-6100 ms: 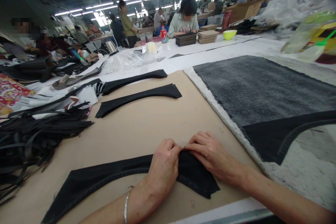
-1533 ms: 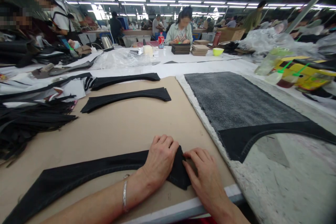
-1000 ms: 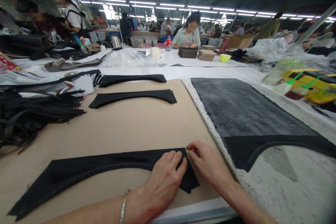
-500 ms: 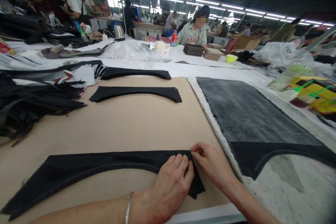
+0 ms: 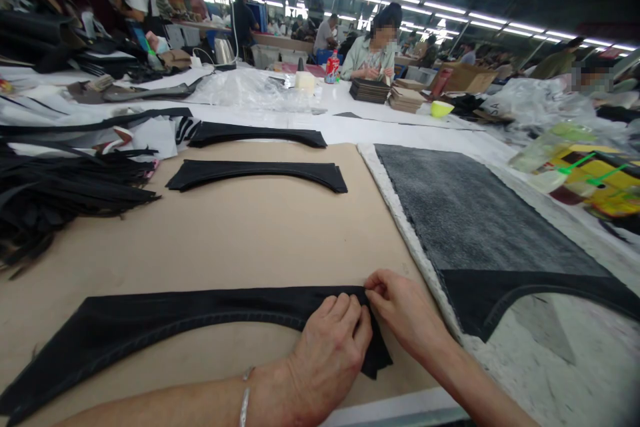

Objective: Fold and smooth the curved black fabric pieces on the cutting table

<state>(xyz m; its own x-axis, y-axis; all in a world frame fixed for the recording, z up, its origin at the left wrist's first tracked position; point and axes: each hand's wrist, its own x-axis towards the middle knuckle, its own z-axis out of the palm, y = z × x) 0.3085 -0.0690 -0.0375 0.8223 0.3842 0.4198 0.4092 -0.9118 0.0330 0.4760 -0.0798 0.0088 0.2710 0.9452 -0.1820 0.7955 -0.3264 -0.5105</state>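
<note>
A long black curved piece [image 5: 165, 313] lies on the tan board [image 5: 240, 233] nearest me. My left hand [image 5: 333, 350], with a bracelet at its wrist, rests on the right end of that piece, fingers curled together against it. Just right of it, my right hand [image 5: 400, 303] pinches the upper right corner of the same piece between thumb and forefinger. Farther back lie two stacks of similar black curved pieces, a middle one [image 5: 257, 173] and a far one [image 5: 257, 135]. Another black curved piece [image 5: 540, 280] lies at the right, along a dark grey textured sheet [image 5: 480, 213].
Black strips [image 5: 65, 193] are heaped at the left. Crumpled clear plastic [image 5: 245, 93], a red bottle [image 5: 332, 68] and a green bowl [image 5: 441, 109] stand farther back. A yellow bag [image 5: 607, 177] is at the right. Across the table a person [image 5: 373, 53] sits behind stacked brown pieces [image 5: 369, 90].
Both hands keep nearly the same place and hold on the black piece. The view has shifted slightly. Across the table, the person's hands have risen from the stacks and come together.
</note>
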